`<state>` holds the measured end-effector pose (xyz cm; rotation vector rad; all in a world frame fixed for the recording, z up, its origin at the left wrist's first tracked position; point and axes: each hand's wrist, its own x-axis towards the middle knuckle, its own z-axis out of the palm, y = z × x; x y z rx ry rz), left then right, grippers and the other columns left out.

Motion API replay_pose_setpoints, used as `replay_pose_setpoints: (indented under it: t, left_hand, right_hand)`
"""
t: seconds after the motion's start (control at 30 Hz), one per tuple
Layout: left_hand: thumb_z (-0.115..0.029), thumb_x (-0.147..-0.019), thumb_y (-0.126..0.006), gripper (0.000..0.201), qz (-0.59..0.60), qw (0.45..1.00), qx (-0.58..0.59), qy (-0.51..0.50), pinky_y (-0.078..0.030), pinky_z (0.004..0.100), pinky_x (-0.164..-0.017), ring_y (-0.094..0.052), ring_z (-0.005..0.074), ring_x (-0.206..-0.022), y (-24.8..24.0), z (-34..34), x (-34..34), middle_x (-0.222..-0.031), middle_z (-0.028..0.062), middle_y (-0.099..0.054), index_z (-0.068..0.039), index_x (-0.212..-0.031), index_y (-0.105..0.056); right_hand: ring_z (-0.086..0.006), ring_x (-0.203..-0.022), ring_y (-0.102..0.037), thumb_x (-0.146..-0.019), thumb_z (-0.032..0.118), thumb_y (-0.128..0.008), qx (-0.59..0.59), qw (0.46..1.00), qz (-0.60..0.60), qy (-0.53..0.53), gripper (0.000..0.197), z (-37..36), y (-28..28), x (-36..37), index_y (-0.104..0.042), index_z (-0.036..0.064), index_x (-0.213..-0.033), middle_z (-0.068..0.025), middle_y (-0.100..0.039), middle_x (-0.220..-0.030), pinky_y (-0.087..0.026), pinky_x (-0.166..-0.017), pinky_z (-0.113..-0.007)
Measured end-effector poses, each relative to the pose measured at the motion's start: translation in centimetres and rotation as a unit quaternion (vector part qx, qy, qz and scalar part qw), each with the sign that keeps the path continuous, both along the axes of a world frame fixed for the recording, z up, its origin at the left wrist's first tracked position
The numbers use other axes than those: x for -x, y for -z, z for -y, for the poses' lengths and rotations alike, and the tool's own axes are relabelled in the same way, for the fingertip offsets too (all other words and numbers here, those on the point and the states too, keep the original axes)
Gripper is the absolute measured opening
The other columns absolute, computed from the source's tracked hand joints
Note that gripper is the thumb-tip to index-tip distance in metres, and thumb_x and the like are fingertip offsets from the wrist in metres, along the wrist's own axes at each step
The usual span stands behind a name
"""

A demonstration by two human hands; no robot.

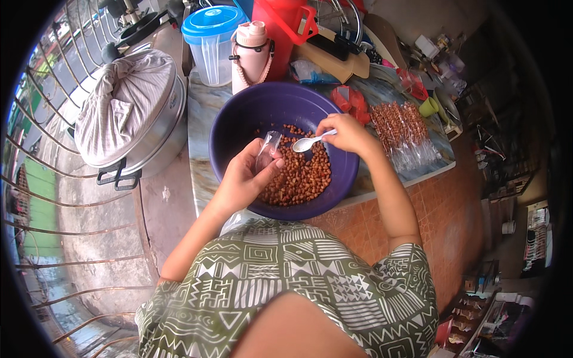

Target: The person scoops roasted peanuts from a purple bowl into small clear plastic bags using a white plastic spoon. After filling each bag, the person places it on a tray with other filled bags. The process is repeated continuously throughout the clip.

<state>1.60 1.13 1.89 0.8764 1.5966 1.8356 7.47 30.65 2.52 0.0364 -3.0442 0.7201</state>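
A deep purple basin [230,128] on the table holds a heap of reddish-brown peanuts [298,179]. Over its left part, my left hand [249,173] grips a small clear plastic bag [270,146] between thumb and fingers, with the bag's mouth upward. My right hand [346,132] pinches the handle of a white spoon [304,144] above the peanuts. The spoon's bowl points left, close to the bag but apart from it; it looks empty or nearly so. Filled clear packets of peanuts [400,125] lie in a row to the right of the basin.
A large metal pot [161,137] with a cloth-wrapped lid stands at the left. Behind the basin are a blue-lidded container [215,56], a pink bottle [250,56] and a red pitcher [277,42]. Red plastic [352,104] lies by the basin's right rim. Metal bars curve along the far left.
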Motion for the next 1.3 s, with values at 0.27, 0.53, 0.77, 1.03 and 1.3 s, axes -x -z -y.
replay_pose_setpoints:
  t: [0.27,0.53,0.77,1.03,1.3]
  left_hand:
    - [-0.006,-0.098,-0.064,0.01,0.016,1.0,0.019,0.011,-0.032,0.0169,-0.057,-0.038,-0.0023,-0.067,-0.1,0.0,0.3,-0.079,-0.0098,-0.049,-0.007,-0.1,-0.054]
    - [-0.006,-0.099,-0.064,0.01,0.071,0.997,0.037,0.022,-0.038,0.0164,-0.06,-0.046,-0.0025,-0.071,-1.7,0.2,0.2,-0.083,-0.0075,-0.054,-0.006,-0.101,-0.054]
    - [-0.011,-0.099,-0.065,0.01,0.036,0.996,0.073,0.048,-0.041,0.0197,-0.065,-0.047,-0.0001,-0.074,-0.1,-0.3,0.6,-0.083,-0.0074,-0.055,-0.005,-0.099,-0.057]
    - [-0.015,-0.096,-0.068,0.013,-0.022,0.99,0.127,0.064,-0.042,0.0228,-0.067,-0.048,0.0032,-0.074,0.0,-0.6,0.6,-0.08,-0.0036,-0.058,-0.005,-0.097,-0.06]
    - [-0.02,-0.094,-0.071,0.019,-0.031,0.991,0.116,0.063,-0.044,0.0258,-0.07,-0.048,0.0059,-0.075,1.1,-0.7,0.8,-0.08,-0.0012,-0.059,-0.005,-0.097,-0.06]
  right_hand:
    - [-0.0169,-0.087,-0.066,-0.083,0.008,-0.076,0.202,0.951,0.21,-0.104,0.019,4.7,6.0,-0.5,-0.075,0.0093,-0.102,-0.0052,-0.072,-0.089,-0.051,-0.079,-0.034]
    - [-0.0081,-0.081,-0.062,-0.086,0.008,-0.074,0.254,0.939,0.183,-0.142,0.019,2.1,2.1,-0.4,-0.074,0.0057,-0.104,-0.0012,-0.072,-0.088,-0.05,-0.074,-0.028]
    - [-0.0079,-0.09,-0.065,-0.088,0.007,-0.072,0.276,0.949,0.119,-0.094,0.017,-0.6,-7.2,-0.7,-0.072,0.0019,-0.105,-0.002,-0.073,-0.095,-0.051,-0.083,-0.026]
    - [-0.0098,-0.081,-0.063,-0.087,0.012,-0.071,0.157,0.976,0.147,-0.039,0.019,1.0,-13.4,0.4,-0.073,0.0059,-0.105,-0.0039,-0.072,-0.093,-0.053,-0.071,-0.029]
    - [-0.0169,-0.089,-0.066,-0.084,0.011,-0.072,0.106,0.983,0.124,-0.082,0.019,2.8,-14.2,1.6,-0.074,0.0058,-0.102,-0.0079,-0.072,-0.094,-0.05,-0.086,-0.032]
